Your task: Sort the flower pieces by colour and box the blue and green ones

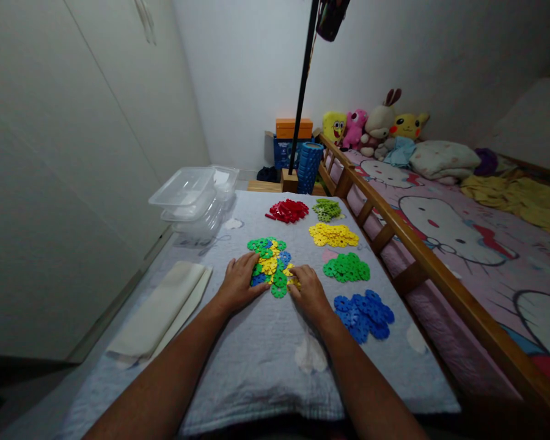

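A mixed pile of green, yellow and blue snowflake-shaped plastic discs (269, 264) lies on the cloth-covered table between my hands. My left hand (241, 278) rests against the pile's left side, fingers stretched out and thumb pointing toward its near edge. On the right side, my right hand (308, 288) has its fingers bent over a few yellow discs at the pile's edge; whether it grips one is hidden. Sorted heaps stand to the right: blue discs (364, 315), green discs (347, 267) and yellow discs (333, 234). Farther back are light green pieces (327, 209) and red pieces (288, 211).
Stacked clear plastic boxes (187, 201) stand at the table's back left, with a folded beige cloth (162, 311) nearer. A wooden bed rail (394, 232) runs along the right side. Behind the table rises a black pole (301, 91) beside a blue foam roller (310, 168).
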### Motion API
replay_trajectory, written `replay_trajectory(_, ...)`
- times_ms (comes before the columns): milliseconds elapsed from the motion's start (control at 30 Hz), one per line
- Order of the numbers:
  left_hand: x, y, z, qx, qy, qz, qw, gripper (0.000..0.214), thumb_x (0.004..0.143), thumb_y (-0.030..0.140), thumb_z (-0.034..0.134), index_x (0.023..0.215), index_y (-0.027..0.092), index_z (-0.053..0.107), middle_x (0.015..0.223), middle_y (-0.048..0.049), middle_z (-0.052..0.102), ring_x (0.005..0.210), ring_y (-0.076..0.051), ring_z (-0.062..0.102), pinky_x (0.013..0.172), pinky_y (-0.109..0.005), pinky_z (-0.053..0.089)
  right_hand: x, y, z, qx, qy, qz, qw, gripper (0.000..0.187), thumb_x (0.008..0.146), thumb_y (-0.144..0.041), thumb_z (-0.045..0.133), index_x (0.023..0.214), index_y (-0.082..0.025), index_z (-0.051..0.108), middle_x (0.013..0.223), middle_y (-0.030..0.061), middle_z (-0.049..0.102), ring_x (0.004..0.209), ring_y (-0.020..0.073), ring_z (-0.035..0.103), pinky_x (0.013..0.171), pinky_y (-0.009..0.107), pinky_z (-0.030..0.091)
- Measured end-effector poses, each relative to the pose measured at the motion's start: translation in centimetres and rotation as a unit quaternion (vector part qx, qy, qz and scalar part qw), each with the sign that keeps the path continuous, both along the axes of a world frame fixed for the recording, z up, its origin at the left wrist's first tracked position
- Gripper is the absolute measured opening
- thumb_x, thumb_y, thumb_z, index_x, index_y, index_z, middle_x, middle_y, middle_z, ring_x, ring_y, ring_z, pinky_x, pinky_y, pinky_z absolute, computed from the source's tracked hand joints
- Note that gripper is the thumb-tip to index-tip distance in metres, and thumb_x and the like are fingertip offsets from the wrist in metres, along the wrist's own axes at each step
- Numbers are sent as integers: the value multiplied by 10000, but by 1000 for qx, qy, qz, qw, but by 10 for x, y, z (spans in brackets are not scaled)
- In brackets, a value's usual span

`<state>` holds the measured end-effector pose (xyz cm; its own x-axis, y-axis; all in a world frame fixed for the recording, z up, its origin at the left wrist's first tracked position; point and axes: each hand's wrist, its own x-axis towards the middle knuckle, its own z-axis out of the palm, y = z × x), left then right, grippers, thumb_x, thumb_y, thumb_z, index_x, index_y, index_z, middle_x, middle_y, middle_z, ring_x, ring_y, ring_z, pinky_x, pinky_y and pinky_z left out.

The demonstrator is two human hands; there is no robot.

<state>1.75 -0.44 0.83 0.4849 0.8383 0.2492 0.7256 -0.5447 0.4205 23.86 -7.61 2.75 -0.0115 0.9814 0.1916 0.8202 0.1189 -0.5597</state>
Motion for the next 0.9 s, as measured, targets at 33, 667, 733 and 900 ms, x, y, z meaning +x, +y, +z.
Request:
replay_trajectory(33, 0, 0, 1, 3, -3, 0, 1000, 754, 814, 470, 698, 1461, 211, 409, 1511, -182, 467, 1410, -354, 417, 1152, -610, 278, 1, 0, 1, 8, 2, -5, 1000, 271, 847, -130, 598, 1112, -173, 637, 1088, 109, 627, 1072, 246, 537, 979, 367, 427)
replay_trajectory(667, 30, -23, 15, 33, 49, -33, 998, 879, 717, 608, 763, 1456, 228, 474, 1528, -177, 459, 1450, -414, 333, 1181, -656, 182, 43, 8, 40, -71, 40, 31, 996, 135, 845, -138, 554, 881, -199, 669, 857, 35, 695, 806, 175, 615, 764, 275, 446)
replay_trajectory(733, 30, -22, 15, 31, 54, -34, 997, 841, 749, 583, 748, 1455, 216, 476, 1525, -177, 467, 1446, -405, 345, 1185, -650, 182, 64, 23, 50, -49, 57, 7, 997, 119, 829, -166, 566, 878, -198, 669, 815, 20, 692, 766, 169, 613, 738, 271, 448)
replay_trajectory(900, 30, -20, 14, 43, 58, -42, 997, 780, 793, 556, 716, 1444, 192, 489, 1517, -179, 481, 1435, -388, 370, 1193, -635, 189, 118, 75, 59, -31, 46, -122, 991, 110, 754, -148, 578, 830, -168, 655, 732, 4, 660, 677, 147, 596, 663, 246, 433)
